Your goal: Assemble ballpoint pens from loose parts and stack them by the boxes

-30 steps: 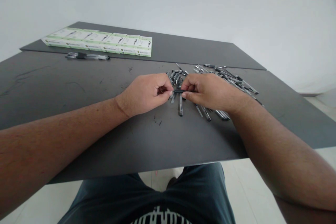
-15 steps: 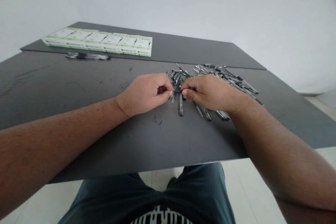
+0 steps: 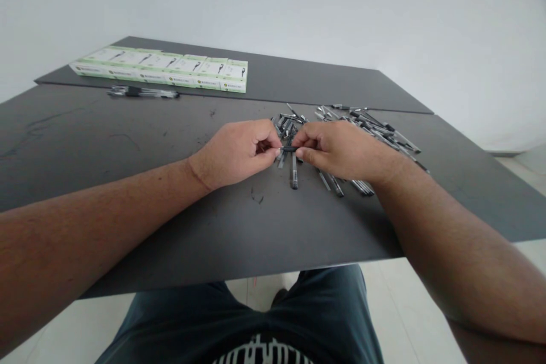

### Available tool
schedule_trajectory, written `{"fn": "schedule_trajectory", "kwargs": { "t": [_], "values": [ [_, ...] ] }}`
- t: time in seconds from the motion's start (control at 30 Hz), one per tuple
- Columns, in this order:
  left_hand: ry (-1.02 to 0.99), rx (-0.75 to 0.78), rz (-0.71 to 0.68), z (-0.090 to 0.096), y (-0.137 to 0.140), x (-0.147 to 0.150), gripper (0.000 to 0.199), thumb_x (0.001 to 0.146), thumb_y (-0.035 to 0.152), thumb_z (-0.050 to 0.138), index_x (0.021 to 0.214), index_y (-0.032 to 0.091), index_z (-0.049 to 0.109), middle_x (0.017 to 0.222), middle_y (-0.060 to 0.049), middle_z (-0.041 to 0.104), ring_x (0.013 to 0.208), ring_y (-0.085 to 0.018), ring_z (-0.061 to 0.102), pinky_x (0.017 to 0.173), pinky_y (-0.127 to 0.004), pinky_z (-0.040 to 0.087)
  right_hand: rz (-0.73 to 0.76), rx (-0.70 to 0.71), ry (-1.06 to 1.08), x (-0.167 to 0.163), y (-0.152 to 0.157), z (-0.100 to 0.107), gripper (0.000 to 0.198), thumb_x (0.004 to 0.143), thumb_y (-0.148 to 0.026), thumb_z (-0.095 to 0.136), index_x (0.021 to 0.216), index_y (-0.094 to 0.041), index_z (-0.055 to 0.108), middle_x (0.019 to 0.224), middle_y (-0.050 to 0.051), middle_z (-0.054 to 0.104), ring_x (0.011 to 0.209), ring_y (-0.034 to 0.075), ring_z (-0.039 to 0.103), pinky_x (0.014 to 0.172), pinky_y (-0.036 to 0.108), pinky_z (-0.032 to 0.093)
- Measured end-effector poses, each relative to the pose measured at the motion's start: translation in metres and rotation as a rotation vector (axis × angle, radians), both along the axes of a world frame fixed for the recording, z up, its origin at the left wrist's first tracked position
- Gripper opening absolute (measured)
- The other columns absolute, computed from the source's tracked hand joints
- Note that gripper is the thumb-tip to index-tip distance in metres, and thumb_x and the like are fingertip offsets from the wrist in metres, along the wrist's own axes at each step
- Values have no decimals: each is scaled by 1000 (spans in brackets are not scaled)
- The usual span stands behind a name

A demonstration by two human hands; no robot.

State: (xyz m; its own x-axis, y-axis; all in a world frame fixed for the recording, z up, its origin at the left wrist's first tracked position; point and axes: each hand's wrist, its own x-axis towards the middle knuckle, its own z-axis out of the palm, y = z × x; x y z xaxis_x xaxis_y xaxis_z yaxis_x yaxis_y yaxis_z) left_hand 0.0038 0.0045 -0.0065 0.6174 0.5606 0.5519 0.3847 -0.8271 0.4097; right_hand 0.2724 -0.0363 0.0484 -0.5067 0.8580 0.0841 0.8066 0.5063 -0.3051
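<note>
Between my two hands, level and just above the table, is a pen (image 3: 289, 149) whose black grip section shows. The thumb and forefinger of my left hand (image 3: 245, 151) pinch its tip end. My right hand (image 3: 336, 149) pinches the other end, and its fingers and palm hide the rest of the pen. Behind and beneath both hands lies a loose heap of pen parts (image 3: 285, 122), clear barrels and black caps among them. One clear barrel (image 3: 294, 173) points toward me, directly below the held pen.
Several green-and-white boxes (image 3: 160, 71) stand in a row at the back left. In front of them lies a bundle of pens (image 3: 143, 92). More pens (image 3: 384, 133) spread to the right, behind my right hand. The dark table (image 3: 205, 239) has a seam toward the back.
My right fingers have shifted very slightly along the pen, and a little more of the black grip shows. My left hand keeps its place. The heap looks the same.
</note>
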Motion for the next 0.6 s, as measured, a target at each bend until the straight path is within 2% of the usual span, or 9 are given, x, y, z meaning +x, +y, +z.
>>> {"fn": "schedule_trajectory", "kwargs": {
  "t": [0.13, 0.23, 0.33, 0.47, 0.6],
  "values": [
    [-3, 2, 4, 0, 0, 0, 11, 99, 31, 68, 98, 23, 75, 89, -1, 82, 80, -19, 76, 77, -32, 56, -19, -9, 23, 1, 1, -1, 16, 97, -30, 77, 111, -23, 80, 92, 1, 83, 82, 20, 73, 76, 31, 45],
    [0, -8, 6, 2, -1, 1, 11, 99, 31, 68, 97, 23, 75, 89, 0, 82, 79, -19, 75, 77, -32, 56, -18, 2, -28, 0, 0, 1, 13, 102, -32, 72, 107, -23, 80, 89, 1, 81, 77, 20, 69, 75, 32, 43],
    [3, -19, 3, 2, -2, 1, 11, 99, 32, 68, 97, 23, 75, 89, 0, 81, 78, -18, 75, 78, -32, 56, 2, 12, -74, -1, 0, 3, 20, 108, -33, 66, 108, -22, 83, 88, 3, 81, 76, 20, 67, 75, 34, 42],
    [-3, -25, -4, 1, -2, 1, 9, 99, 30, 68, 97, 23, 74, 89, 0, 82, 78, -18, 75, 78, -31, 56, -19, 1, -15, -2, 0, 2, 18, 105, -32, 71, 113, -22, 83, 93, 3, 84, 81, 21, 72, 77, 33, 45],
    [0, -19, -3, 2, -2, 1, 10, 99, 31, 67, 97, 24, 74, 89, 0, 82, 79, -19, 75, 78, -32, 57, -28, -2, -30, -1, 0, 3, 15, 104, -31, 72, 110, -23, 83, 90, 2, 82, 79, 21, 71, 77, 33, 45]
  ]
}}
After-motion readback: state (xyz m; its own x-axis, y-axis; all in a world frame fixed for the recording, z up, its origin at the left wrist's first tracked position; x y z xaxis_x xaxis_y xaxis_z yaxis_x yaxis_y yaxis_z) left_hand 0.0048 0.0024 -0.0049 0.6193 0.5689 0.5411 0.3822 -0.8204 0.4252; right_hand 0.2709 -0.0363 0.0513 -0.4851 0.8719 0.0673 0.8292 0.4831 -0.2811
